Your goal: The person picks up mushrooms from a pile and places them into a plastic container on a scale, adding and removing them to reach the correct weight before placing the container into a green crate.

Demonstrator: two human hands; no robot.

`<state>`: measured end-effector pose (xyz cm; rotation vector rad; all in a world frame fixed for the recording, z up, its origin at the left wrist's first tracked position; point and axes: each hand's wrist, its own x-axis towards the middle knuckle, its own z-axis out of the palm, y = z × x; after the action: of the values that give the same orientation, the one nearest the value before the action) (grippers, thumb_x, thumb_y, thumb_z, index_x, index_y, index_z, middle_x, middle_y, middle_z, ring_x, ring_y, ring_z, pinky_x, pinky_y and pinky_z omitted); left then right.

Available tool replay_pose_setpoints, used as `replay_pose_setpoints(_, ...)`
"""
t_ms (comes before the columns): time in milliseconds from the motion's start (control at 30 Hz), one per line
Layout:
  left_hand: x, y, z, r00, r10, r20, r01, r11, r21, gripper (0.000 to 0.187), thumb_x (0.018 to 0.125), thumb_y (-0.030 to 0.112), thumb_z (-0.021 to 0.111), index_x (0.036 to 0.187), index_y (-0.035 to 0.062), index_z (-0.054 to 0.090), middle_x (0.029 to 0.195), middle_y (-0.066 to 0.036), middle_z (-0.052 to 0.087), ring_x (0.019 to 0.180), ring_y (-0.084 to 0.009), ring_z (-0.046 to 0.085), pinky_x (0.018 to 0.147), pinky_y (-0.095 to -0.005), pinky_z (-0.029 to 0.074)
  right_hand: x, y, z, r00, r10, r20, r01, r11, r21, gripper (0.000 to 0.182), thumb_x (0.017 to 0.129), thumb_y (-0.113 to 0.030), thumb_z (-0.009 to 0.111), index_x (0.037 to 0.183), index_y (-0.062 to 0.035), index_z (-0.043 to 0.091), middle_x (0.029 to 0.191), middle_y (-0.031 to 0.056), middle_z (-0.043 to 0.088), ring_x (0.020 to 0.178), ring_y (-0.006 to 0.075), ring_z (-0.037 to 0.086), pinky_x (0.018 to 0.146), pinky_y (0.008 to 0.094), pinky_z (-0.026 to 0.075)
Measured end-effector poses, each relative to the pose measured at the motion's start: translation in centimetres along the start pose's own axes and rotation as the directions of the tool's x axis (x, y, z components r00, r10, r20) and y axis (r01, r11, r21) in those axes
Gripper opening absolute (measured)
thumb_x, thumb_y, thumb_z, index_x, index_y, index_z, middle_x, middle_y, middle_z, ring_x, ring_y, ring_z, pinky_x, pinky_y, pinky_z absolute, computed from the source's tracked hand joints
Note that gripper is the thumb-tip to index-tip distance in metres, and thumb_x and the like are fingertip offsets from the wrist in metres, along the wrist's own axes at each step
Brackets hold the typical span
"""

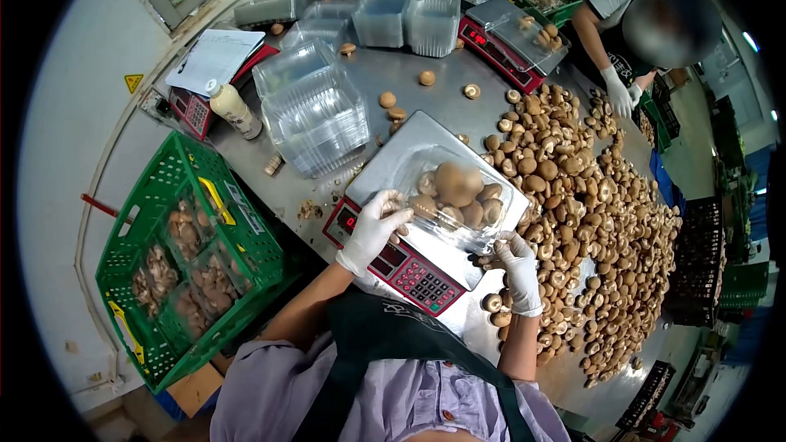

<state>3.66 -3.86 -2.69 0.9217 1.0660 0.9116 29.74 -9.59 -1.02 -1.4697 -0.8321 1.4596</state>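
Both hands wear white gloves. A clear plastic tray of brown mushrooms [458, 184] is over the metal plate of a red scale [415, 282]. My left hand [377, 232] grips the tray's near left corner between thumb and fingers. At the tray's right corner, my right hand [517, 272] is closed on the rim, with its fingertips partly hidden. Whether the tray rests on the plate or hangs just above it, I cannot tell. A large heap of mushrooms [589, 221] lies right of the scale. Stacked empty clear trays [315, 123] stand beyond my left hand.
A green crate [192, 254] with filled trays is at the left. Behind the scale are a bottle [235, 110], papers [214, 60], more stacked trays [434, 20] and a second red scale [499, 53]. Another person's gloved hands [620, 94] are beyond the heap.
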Motion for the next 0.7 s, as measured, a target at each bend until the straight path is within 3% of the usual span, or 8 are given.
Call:
replay_pose_setpoints(100, 0.1, 1.0, 0.4, 0.998, -0.065, -0.010, 0.065, 0.997, -0.038, 0.033, 0.085, 0.026, 0.062, 0.106, 0.0033, 0.049, 0.083, -0.003, 0.059, 0.061, -0.0057, 0.056, 0.047, -0.0162, 0.044, -0.1, -0.1, 0.1, 1.000, -0.005, -0.001, 0.005, 1.000, -0.007, 0.021, 0.090, -0.017, 0.058, 0.102, -0.0002, 0.054, 0.074, 0.0042, 0.061, 0.063, 0.0138, 0.063, 0.059, 0.0227, 0.053)
replay_pose_setpoints(233, -0.1, 2.7, 0.9, 0.990, -0.134, -0.052, 0.128, 0.987, -0.102, 0.029, 0.085, 0.026, 0.062, 0.103, 0.0048, 0.051, 0.081, -0.003, 0.060, 0.059, -0.0054, 0.055, 0.046, -0.0163, 0.044, 0.1, 0.1, -0.2, 1.000, -0.008, 0.000, 0.008, 1.000, -0.010, 0.023, 0.090, -0.017, 0.058, 0.104, 0.0000, 0.054, 0.075, 0.0047, 0.062, 0.065, 0.0139, 0.063, 0.060, 0.0230, 0.053)
replay_pose_setpoints(300, 0.1, 2.8, 0.7, 0.988, -0.144, -0.057, 0.144, 0.990, 0.000, 0.025, 0.088, 0.022, 0.056, 0.105, 0.0043, 0.051, 0.085, -0.007, 0.060, 0.064, -0.0088, 0.058, 0.051, -0.0194, 0.046, 0.1, 0.1, -0.2, 1.000, 0.003, -0.004, -0.003, 1.000, -0.003, 0.024, 0.089, -0.018, 0.058, 0.105, 0.0003, 0.054, 0.076, 0.0052, 0.062, 0.065, 0.0141, 0.063, 0.060, 0.0233, 0.053)
replay_pose_setpoints(433, 1.4, 1.4, 0.4, 0.987, -0.137, -0.086, 0.140, 0.990, 0.022, 0.018, 0.088, 0.019, 0.056, 0.099, 0.0048, 0.053, 0.081, -0.006, 0.061, 0.062, -0.0093, 0.059, 0.051, -0.0199, 0.046, -0.1, 0.2, -0.1, 1.000, 0.008, -0.003, -0.008, 1.000, 0.030, 0.025, 0.089, -0.017, 0.057, 0.106, 0.0014, 0.052, 0.076, 0.0070, 0.062, 0.065, 0.0159, 0.064, 0.059, 0.0251, 0.054)
replay_pose_setpoints(533, 1.7, 1.1, 0.5, 0.985, -0.149, -0.085, 0.143, 0.987, -0.075, 0.013, 0.087, 0.015, 0.058, 0.092, 0.0037, 0.053, 0.078, -0.005, 0.061, 0.059, -0.0080, 0.057, 0.046, -0.0173, 0.044, -0.4, 0.5, 0.0, 1.000, -0.010, 0.009, 0.009, 0.998, 0.061, 0.027, 0.089, -0.015, 0.056, 0.109, 0.0021, 0.051, 0.078, 0.0085, 0.063, 0.066, 0.0172, 0.064, 0.060, 0.0262, 0.054)
replay_pose_setpoints(600, 1.6, 1.0, 0.6, 0.984, -0.157, -0.082, 0.149, 0.984, -0.100, 0.007, 0.087, 0.009, 0.055, 0.092, 0.0050, 0.053, 0.076, -0.007, 0.061, 0.062, -0.0108, 0.059, 0.050, -0.0202, 0.045, -0.2, 1.2, -0.2, 0.998, -0.011, 0.059, 0.007, 0.998, 0.065, 0.028, 0.088, -0.010, 0.056, 0.110, 0.0031, 0.045, 0.081, 0.0126, 0.063, 0.069, 0.0199, 0.065, 0.062, 0.0272, 0.054)
replay_pose_setpoints(700, 1.5, 0.1, 0.6, 0.989, -0.113, -0.093, 0.104, 0.990, -0.093, 0.006, 0.087, 0.007, 0.054, 0.092, 0.0038, 0.053, 0.075, -0.007, 0.061, 0.062, -0.0110, 0.059, 0.050, -0.0201, 0.045, -0.6, 1.2, 0.6, 0.999, 0.032, 0.035, -0.037, 0.989, 0.143, 0.016, 0.090, -0.005, 0.051, 0.103, 0.0015, 0.044, 0.079, 0.0147, 0.064, 0.067, 0.0195, 0.065, 0.060, 0.0266, 0.052)
